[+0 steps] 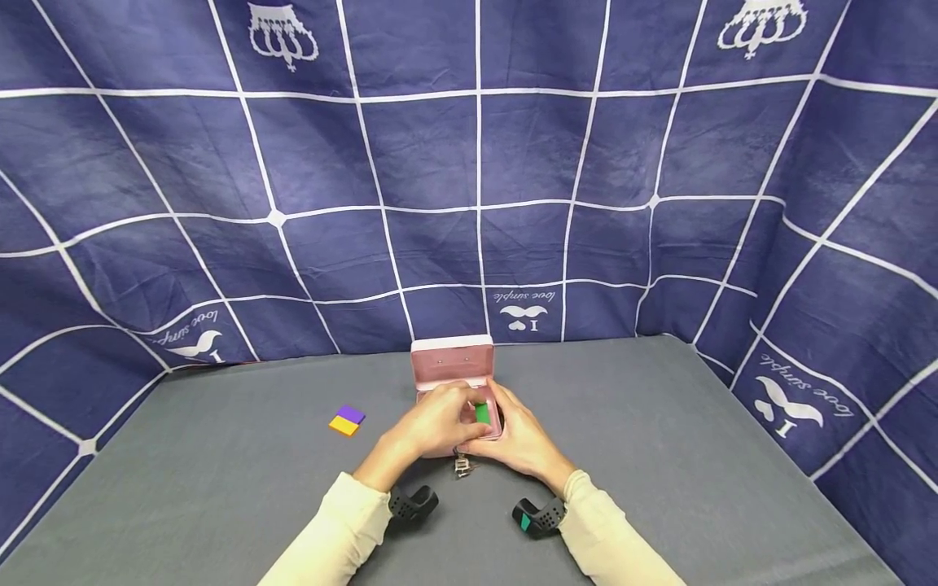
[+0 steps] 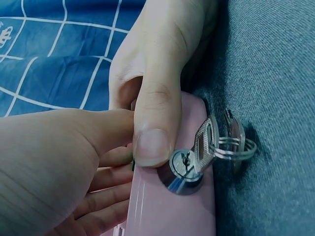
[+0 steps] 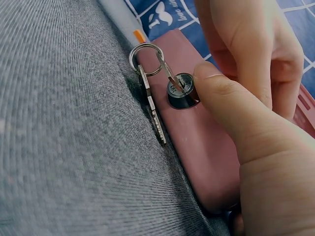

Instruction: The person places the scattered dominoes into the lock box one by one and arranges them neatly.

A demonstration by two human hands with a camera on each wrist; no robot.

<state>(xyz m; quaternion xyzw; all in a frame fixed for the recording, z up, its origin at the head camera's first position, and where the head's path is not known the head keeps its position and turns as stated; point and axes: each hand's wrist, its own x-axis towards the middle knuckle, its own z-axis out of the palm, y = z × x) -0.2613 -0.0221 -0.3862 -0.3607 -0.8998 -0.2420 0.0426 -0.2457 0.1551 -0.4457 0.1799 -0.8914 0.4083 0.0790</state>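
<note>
A pink lock box (image 1: 454, 368) stands with its lid raised toward the back. My left hand (image 1: 436, 417) reaches over it from the left, thumb and index finger at opposite edges of a green square piece (image 1: 482, 413) inside. Its other fingers are partly hidden behind the box wall. My right hand (image 1: 526, 439) grips the box's right front corner, thumb pressed on the pink front wall (image 2: 167, 206) beside the round lock (image 3: 179, 91). One key (image 3: 170, 73) sits in that lock, and a second key (image 3: 153, 105) hangs from the same ring (image 3: 146, 58).
Left of the box, a purple square (image 1: 352, 413) and an orange square (image 1: 344, 425) lie edge to edge on the grey cloth (image 1: 242, 472). A blue curtain (image 1: 440, 163) with white lines hangs close behind the box and along the sides.
</note>
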